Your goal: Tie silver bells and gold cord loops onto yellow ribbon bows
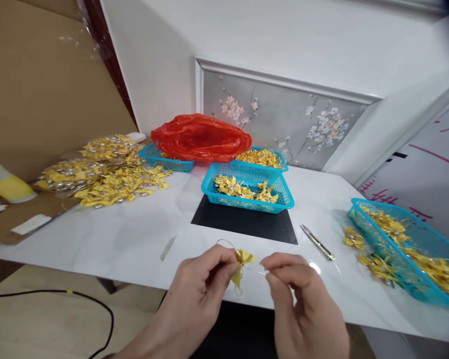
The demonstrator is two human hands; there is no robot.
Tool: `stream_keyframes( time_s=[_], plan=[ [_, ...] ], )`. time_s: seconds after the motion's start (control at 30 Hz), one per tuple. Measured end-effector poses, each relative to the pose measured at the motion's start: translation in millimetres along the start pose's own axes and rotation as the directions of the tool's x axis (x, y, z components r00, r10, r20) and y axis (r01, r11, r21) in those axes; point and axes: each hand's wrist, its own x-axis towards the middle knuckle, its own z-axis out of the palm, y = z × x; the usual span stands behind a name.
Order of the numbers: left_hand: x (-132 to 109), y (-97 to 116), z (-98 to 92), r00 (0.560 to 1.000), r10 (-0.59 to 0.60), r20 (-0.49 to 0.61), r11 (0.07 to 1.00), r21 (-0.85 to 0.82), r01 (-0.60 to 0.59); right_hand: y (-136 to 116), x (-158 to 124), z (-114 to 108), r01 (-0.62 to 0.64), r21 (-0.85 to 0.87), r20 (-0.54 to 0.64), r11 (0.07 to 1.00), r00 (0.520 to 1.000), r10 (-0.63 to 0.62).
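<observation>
My left hand [200,286] is closed in a pinch on a small yellow ribbon bow [242,267] with a thin gold wire loop, held just above the near edge of the white table [134,239]. My right hand [299,299] is closed too, its fingertips pinching something thin and clear beside the bow, too small to name. A blue basket [247,192] of yellow bows sits straight ahead on a black mat [243,224].
Small scissors [318,243] lie to the right. A long blue basket [407,249] with bows stands at the far right. A heap of finished yellow bows [105,172] lies at the left, a red plastic bag [200,137] over another basket behind. A black cable [78,299] runs across the floor.
</observation>
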Motion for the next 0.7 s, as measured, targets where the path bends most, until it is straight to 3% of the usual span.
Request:
stream_keyframes(
  time_s=[0.07, 0.13, 0.2, 0.27, 0.4, 0.57, 0.63, 0.7],
  plan=[
    [0, 3, -2.0, 1.0, -0.028, 0.002, 0.998, -0.052, 0.028, 1, 1, -3, -0.194, 0.292, 0.005, 0.937, 0.98, 0.201],
    [1, 6, -3.2, 0.998, -0.055, 0.014, 0.994, -0.097, 0.057, 3, 3, -4, -0.348, 0.56, 0.102, 0.752, 0.93, 0.354],
    [2, 6, -3.9, 0.996, -0.08, 0.032, 0.988, -0.133, 0.084, 5, 6, -5, -0.408, 0.715, 0.171, 0.568, 0.889, 0.424],
    [2, 5, -4.4, 0.993, -0.103, 0.054, 0.978, -0.179, 0.111, 7, 9, -6, -0.423, 0.78, 0.175, 0.461, 0.855, 0.488],
    [3, 1, -5.3, 0.987, -0.13, 0.094, 0.939, -0.309, 0.153, 18, 11, -14, -0.427, 0.792, 0.089, 0.436, 0.788, 0.61],
    [2, 1, -4.8, 0.978, -0.158, 0.134, 0.885, -0.421, 0.2, 38, 12, -24, -0.529, 0.776, 0.082, 0.343, 0.624, 0.777],
    [3, 0, -2.8, 0.987, -0.128, 0.098, 0.923, -0.352, 0.155, 38, 10, -23, -0.523, 0.768, 0.061, 0.369, 0.634, 0.771],
    [4, -3, 1.1, 0.998, -0.054, 0.034, 0.974, -0.217, 0.061, 31, 4, -20, -0.522, 0.709, 0.056, 0.474, 0.712, 0.7]
  ],
)
